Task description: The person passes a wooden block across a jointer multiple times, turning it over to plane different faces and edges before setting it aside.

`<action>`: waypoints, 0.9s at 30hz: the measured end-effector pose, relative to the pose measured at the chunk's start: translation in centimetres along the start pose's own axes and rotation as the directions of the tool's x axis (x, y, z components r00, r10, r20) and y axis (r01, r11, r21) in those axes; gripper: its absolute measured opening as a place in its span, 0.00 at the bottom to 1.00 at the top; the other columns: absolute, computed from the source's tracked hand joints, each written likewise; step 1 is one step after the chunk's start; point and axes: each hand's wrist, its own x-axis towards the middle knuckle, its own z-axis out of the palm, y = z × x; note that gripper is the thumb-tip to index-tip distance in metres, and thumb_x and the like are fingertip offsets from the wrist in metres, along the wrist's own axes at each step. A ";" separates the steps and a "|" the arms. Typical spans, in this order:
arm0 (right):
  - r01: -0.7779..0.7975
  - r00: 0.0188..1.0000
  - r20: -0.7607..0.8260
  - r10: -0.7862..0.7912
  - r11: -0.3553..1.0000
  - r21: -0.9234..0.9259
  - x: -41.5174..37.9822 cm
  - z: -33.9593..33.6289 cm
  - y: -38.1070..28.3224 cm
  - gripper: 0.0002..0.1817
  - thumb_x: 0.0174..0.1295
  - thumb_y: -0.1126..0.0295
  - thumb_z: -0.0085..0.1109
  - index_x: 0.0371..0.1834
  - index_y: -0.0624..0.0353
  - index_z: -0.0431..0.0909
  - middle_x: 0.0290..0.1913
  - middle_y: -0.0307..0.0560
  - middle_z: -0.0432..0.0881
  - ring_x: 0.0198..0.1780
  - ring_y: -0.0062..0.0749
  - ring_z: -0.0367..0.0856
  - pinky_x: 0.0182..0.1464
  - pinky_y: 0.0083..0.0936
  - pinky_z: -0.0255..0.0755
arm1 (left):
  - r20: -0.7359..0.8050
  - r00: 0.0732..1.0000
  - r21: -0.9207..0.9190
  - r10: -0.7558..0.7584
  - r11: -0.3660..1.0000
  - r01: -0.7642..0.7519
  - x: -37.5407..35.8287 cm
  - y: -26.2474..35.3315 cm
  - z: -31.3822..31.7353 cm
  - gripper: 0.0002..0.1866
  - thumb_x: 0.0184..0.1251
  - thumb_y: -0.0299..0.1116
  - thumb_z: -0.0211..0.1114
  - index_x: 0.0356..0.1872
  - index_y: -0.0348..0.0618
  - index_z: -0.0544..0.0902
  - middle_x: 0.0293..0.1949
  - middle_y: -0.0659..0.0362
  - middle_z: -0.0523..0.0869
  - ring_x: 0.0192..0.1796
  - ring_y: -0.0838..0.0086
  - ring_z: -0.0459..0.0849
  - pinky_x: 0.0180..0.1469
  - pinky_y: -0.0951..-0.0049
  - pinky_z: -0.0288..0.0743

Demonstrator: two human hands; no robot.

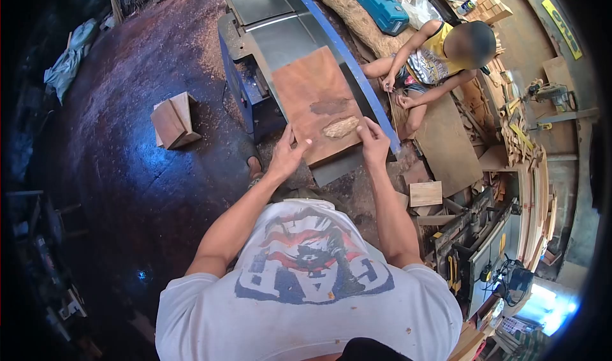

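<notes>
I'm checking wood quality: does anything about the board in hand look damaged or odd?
Yes: the board has a rough, pale patch beside the right hand and a dark blotch above it, breaking the mostly reddish face. Whether the patch is hollow, I can't tell.

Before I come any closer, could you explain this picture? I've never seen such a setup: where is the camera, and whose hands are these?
There is no robot here, just a person using bare hands. The camera is worn on their head, looking forward and down, so the pale shirt below is the wearer's own.

The left hand and right hand hold a wooden board near its closest end, one at each side. It has a dark patch and a rough, lighter patch.

Beyond it is a blue machine with a metal top; I can't tell whether the board touches it. Another person sits to the right, and some wood pieces lie on the floor to the left.
</notes>
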 end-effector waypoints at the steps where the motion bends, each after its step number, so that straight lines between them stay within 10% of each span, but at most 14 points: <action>1: 0.107 0.994 0.013 -0.106 0.993 -0.051 -1.9 0.9 -1.2 0.34 0.66 0.68 0.74 0.74 0.68 0.75 0.64 0.57 0.85 0.64 0.37 0.84 0.68 0.27 0.76 | 0.012 1.000 -0.045 -0.008 0.999 0.009 -0.6 0.3 -0.1 0.51 0.76 0.47 0.69 0.86 0.31 0.48 0.80 0.40 0.68 0.81 0.58 0.68 0.80 0.61 0.63; 5: 0.503 0.861 0.069 -0.505 0.820 -0.275 -6.8 3.7 -3.9 0.36 0.59 0.74 0.80 0.71 0.70 0.76 0.63 0.59 0.87 0.65 0.39 0.86 0.68 0.34 0.77 | 0.030 0.975 -0.137 -0.220 0.965 0.222 -0.1 -0.1 0.7 0.51 0.77 0.46 0.68 0.87 0.32 0.47 0.80 0.41 0.69 0.80 0.59 0.71 0.78 0.63 0.66; 9: 0.635 0.762 0.144 -0.632 0.683 -0.361 -8.1 4.9 -5.2 0.38 0.55 0.75 0.81 0.71 0.69 0.77 0.64 0.63 0.86 0.64 0.47 0.87 0.68 0.37 0.79 | 0.021 0.987 0.187 -0.158 0.970 0.152 0.2 0.7 0.2 0.45 0.79 0.51 0.63 0.81 0.24 0.60 0.78 0.36 0.71 0.80 0.54 0.70 0.81 0.62 0.59; 14: 0.711 0.688 0.210 -0.695 0.588 -0.386 -8.1 3.8 -5.4 0.38 0.53 0.75 0.82 0.69 0.69 0.77 0.63 0.65 0.86 0.63 0.53 0.88 0.67 0.38 0.80 | 0.093 0.971 0.163 -0.221 0.965 0.204 0.0 2.8 0.6 0.43 0.78 0.55 0.64 0.80 0.30 0.67 0.73 0.37 0.77 0.75 0.56 0.77 0.73 0.62 0.71; 27: 0.087 0.994 -0.070 -0.085 0.996 0.016 -2.0 -0.9 0.9 0.28 0.67 0.65 0.77 0.63 0.75 0.81 0.57 0.57 0.89 0.60 0.37 0.86 0.66 0.33 0.78 | -0.080 0.996 0.059 -0.042 0.997 0.047 0.9 2.7 0.6 0.40 0.75 0.38 0.67 0.82 0.30 0.62 0.69 0.39 0.83 0.69 0.60 0.84 0.70 0.65 0.75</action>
